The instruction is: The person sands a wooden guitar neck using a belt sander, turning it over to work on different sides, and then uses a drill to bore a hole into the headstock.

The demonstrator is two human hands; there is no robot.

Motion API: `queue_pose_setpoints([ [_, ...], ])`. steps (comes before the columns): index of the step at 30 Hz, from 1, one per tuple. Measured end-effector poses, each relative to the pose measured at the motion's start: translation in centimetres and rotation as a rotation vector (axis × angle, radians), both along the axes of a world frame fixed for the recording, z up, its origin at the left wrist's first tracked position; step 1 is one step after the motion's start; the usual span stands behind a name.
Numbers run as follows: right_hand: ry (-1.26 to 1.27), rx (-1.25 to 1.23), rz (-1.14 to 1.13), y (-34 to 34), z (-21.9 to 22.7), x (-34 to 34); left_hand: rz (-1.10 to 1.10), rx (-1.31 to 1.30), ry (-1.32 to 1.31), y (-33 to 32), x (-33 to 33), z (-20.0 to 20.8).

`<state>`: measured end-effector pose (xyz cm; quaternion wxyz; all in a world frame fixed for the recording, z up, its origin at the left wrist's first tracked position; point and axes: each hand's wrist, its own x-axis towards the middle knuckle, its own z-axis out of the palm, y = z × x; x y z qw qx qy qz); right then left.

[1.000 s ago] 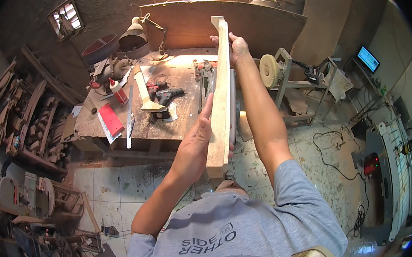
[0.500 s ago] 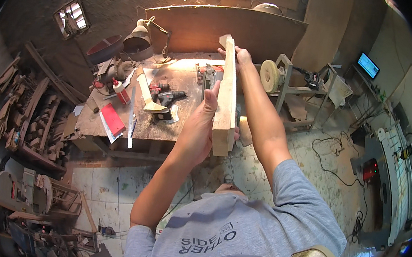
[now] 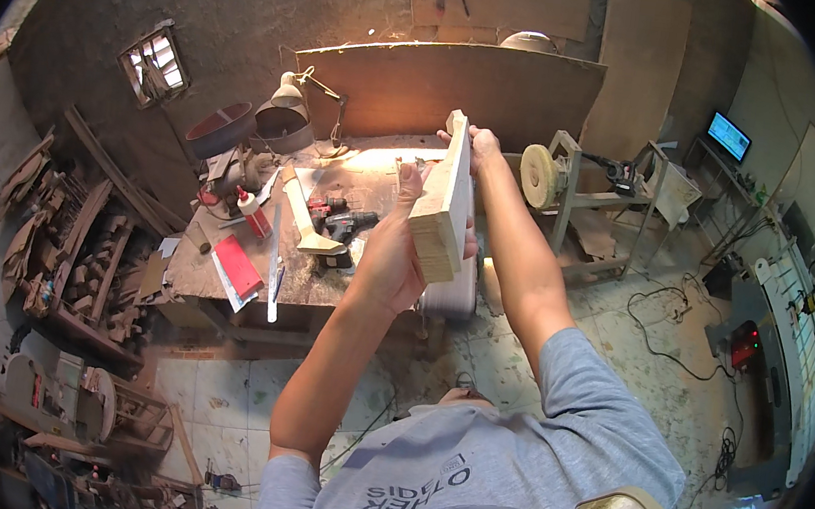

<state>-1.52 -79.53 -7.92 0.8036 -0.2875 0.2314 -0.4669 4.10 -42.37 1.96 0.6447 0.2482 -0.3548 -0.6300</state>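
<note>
I hold a pale wooden piece [image 3: 445, 199] out over the front of the workbench, its thick squared end toward me and its narrower, shaped end away. My left hand [image 3: 392, 258] grips the near end from below, thumb up along the left face and fingertips showing past the right side. At the far end my right hand [image 3: 483, 149] is closed around the wood, partly hidden behind it. Below the near end a grey rounded machine part [image 3: 450, 294] shows, blurred. A second angled wooden piece [image 3: 304, 214] lies on the bench, left of my left hand.
On the workbench [image 3: 225, 287] are a cordless drill [image 3: 349, 222], a glue bottle [image 3: 253, 213], a red pad [image 3: 238, 267], a steel ruler [image 3: 274, 280] and a desk lamp [image 3: 287, 93]. A buffing wheel [image 3: 539, 176] stands right of my right forearm. Wood offcuts [image 3: 80, 250] fill a rack at left.
The wooden piece has tilted, its far end lower and its near end higher and slightly left, with both hands still on it. The grey machine part beneath now shows. My view has shifted slightly.
</note>
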Motion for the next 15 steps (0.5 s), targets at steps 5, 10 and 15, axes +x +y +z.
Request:
queue_pose_setpoints([
  [5, -0.014, -0.049, 0.027, -0.3, -0.2, 1.4, -0.017, -0.041, 0.145, -0.5, 0.8, 0.5],
  [10, -0.164, -0.001, 0.009, -4.5, -2.3, 0.7, -0.071, -0.083, 0.268, -1.8, 0.2, 1.1],
  [15, -0.220, 0.040, -0.002, -3.5, -1.7, 2.8, -0.035, -0.155, 0.340, -2.4, 1.0, 0.7],
])
